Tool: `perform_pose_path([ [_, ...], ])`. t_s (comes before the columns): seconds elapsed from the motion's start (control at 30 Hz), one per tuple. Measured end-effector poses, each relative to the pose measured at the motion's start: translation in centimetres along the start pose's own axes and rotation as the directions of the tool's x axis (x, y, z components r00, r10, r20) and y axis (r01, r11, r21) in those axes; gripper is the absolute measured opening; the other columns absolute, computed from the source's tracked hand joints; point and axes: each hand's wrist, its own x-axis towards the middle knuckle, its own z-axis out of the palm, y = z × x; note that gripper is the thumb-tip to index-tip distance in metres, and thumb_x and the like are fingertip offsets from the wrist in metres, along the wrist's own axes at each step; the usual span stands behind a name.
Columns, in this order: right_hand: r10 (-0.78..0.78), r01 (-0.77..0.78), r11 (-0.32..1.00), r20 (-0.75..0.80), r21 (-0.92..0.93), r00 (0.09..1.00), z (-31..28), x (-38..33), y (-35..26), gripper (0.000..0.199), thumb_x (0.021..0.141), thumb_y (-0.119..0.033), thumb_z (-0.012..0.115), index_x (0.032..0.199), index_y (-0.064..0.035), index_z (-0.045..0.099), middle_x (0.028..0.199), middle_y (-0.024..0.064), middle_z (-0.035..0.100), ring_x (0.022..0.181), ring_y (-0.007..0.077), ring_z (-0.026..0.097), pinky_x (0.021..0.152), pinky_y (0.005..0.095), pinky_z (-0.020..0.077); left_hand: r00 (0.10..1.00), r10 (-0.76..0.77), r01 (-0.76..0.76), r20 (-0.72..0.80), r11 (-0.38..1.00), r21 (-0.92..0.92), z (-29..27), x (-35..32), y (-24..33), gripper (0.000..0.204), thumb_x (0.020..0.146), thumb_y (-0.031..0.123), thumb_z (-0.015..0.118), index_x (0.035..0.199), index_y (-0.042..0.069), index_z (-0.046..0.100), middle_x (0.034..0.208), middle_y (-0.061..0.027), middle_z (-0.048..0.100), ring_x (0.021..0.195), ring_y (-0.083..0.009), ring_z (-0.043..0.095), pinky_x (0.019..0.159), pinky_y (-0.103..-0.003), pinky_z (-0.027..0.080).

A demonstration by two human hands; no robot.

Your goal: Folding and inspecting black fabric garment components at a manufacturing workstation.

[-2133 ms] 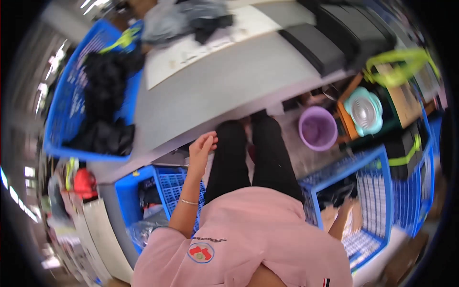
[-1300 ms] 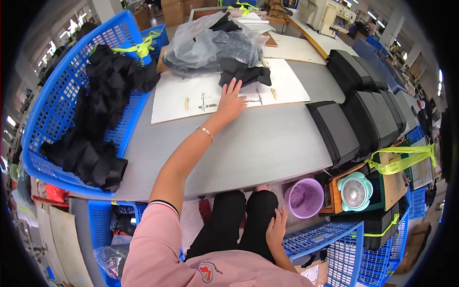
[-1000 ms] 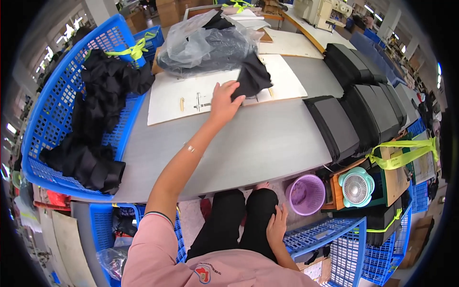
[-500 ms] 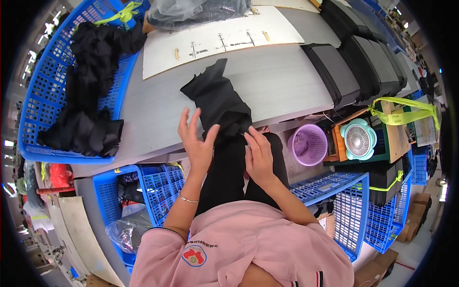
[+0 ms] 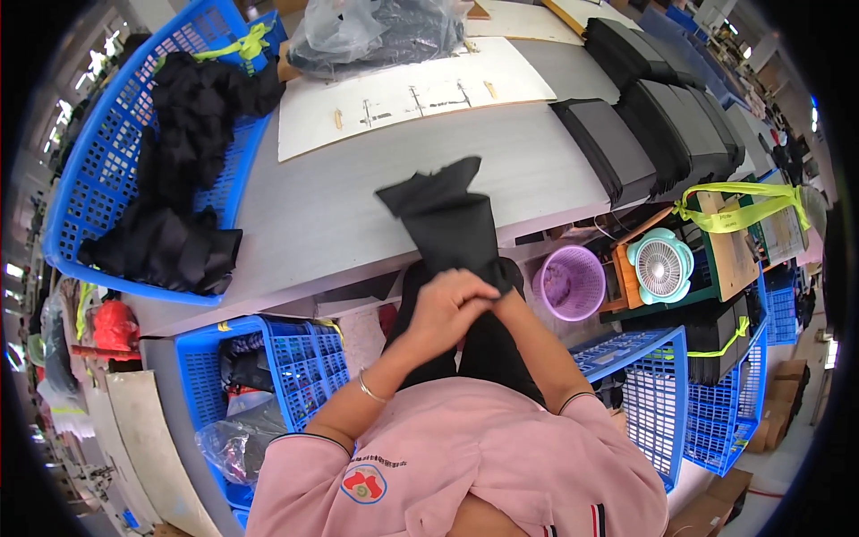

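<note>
A black fabric piece [image 5: 452, 228] stretches from my lap over the front edge of the grey table, its far end ragged and folded. My left hand [image 5: 452, 304] is closed on its near edge, with the fingertips reaching across to my right wrist. My right hand [image 5: 506, 295] disappears into or behind the near end of the fabric. Only the wrist and the heel of that hand show, and the fingers are hidden.
Black cloth fills a blue basket [image 5: 76, 201] at left. A white marked board [image 5: 394, 107] and a plastic bag [image 5: 371, 36] lie farther back. Stacked black panels [image 5: 613, 148] stand at right, above a purple bin [image 5: 573, 285] and a small fan [image 5: 660, 266]. Blue crates [image 5: 304, 367] flank my legs.
My left hand has come down and right, from spread fingers to a grip on the fabric. My right hand has gone out of sight at the fabric's near end. The fabric has shifted right.
</note>
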Motion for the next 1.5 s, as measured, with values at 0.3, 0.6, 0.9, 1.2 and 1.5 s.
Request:
perform_pose_path([
  [0.3,0.708,-0.161,0.153,0.006,0.975,0.706,-3.4,4.6,-6.5,0.024,0.094,-0.026,0.054,0.112,-0.0109,0.058,0.114,0.0085,0.063,0.104,0.0206,0.060,0.095,0.0358,0.0447,0.942,0.061,0.078,0.330,0.917,-0.391,3.7,-5.0,4.6,0.010,0.085,0.001,0.067,0.095,0.001,0.066,0.090,-0.0052,0.065,0.080,-0.0154,0.061,0.073,-0.027,0.049],
  [0.6,0.839,-0.058,0.071,-0.028,0.996,0.544,-1.5,-0.2,-11.8,0.015,0.099,-0.022,0.056,0.099,-0.0069,0.055,0.088,-0.0019,0.048,0.081,0.0103,0.048,0.084,0.0275,0.0448,0.823,-0.391,0.246,-0.411,0.899,-0.363,-0.1,1.2,-0.1,0.016,0.096,0.011,0.059,0.093,-0.003,0.065,0.085,-0.0016,0.065,0.084,-0.0073,0.056,0.076,-0.024,0.047],
  [0.9,0.533,-0.463,0.495,0.164,0.735,0.830,-4.4,-9.3,-15.0,0.025,0.099,-0.016,0.054,0.118,-0.0008,0.047,0.102,0.0017,0.045,0.089,0.0100,0.044,0.081,0.0252,0.0396,0.668,-0.399,0.055,-0.629,0.869,-0.493,-8.5,6.1,-7.2,0.013,0.091,0.012,0.070,0.092,-0.001,0.070,0.080,0.0030,0.063,0.072,-0.0041,0.053,0.065,-0.020,0.043],
  [1.2,0.340,-0.412,0.911,-0.557,-0.003,0.758,-6.2,-1.9,-11.3,0.020,0.095,-0.010,0.058,0.110,0.0028,0.057,0.093,0.0100,0.060,0.082,0.0204,0.057,0.081,0.0320,0.0476,0.941,-0.182,0.128,-0.286,0.972,-0.198,-1.6,1.8,0.9,0.008,0.088,0.009,0.072,0.089,0.001,0.073,0.078,0.0003,0.068,0.075,-0.0063,0.058,0.070,-0.022,0.046],
  [1.5,0.838,-0.310,-0.017,0.183,0.950,0.514,-7.8,-2.4,-13.5,0.012,0.095,-0.010,0.060,0.091,0.0011,0.065,0.081,-0.0040,0.063,0.078,0.0024,0.057,0.067,0.0216,0.0461,0.758,-0.631,0.410,0.167,0.262,-0.874,-3.8,-0.9,-3.5,0.029,0.098,0.025,0.057,0.101,-0.001,0.068,0.093,-0.0069,0.070,0.082,-0.0142,0.066,0.075,-0.028,0.054],
])
